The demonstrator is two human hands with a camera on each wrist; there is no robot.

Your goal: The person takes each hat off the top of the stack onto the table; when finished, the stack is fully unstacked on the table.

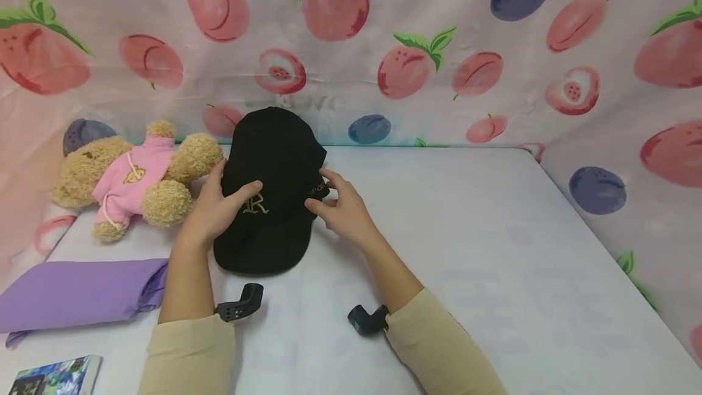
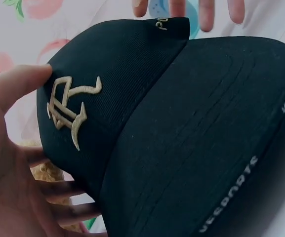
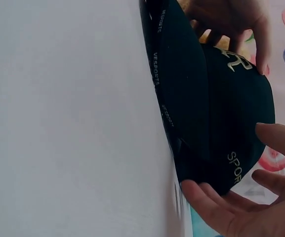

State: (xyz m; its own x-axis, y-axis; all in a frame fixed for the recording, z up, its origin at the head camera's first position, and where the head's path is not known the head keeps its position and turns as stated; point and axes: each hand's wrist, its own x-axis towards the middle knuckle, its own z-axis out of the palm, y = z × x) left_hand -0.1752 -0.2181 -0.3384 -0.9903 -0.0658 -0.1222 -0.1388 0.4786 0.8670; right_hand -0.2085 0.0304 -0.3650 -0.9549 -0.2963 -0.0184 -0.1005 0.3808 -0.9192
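**Cap held between two hands on the white table**

Cap [image 1: 269, 194] sits in the middle left of the head view, on the table [image 1: 493, 249], brim toward the person. It is black and stands up on its brim.

Left hand [image 1: 219, 209] holds the left side of the cap. Its thumb lies on the front, just beside the gold letter, and its fingers curl round the side. Right hand [image 1: 342, 209] is at the right side. Its fingers are spread and only the tips touch or nearly touch the cap; it grips nothing.

To do this well, I think both hands should press softly and evenly, so the round top keeps its shape and the brim stays flat.

A bear [image 1: 131, 178] in a pink top lies at the left, just beside the cap. A purple cloth [image 1: 82, 291] lies at the lower left. A small book [image 1: 57, 377] peeks in at the bottom left corner.

Writing: a big gold "R" is sewn on the front. The side shows "SPOR", with the rest hidden. The brim edge reads "VESPORTS" in small letters.
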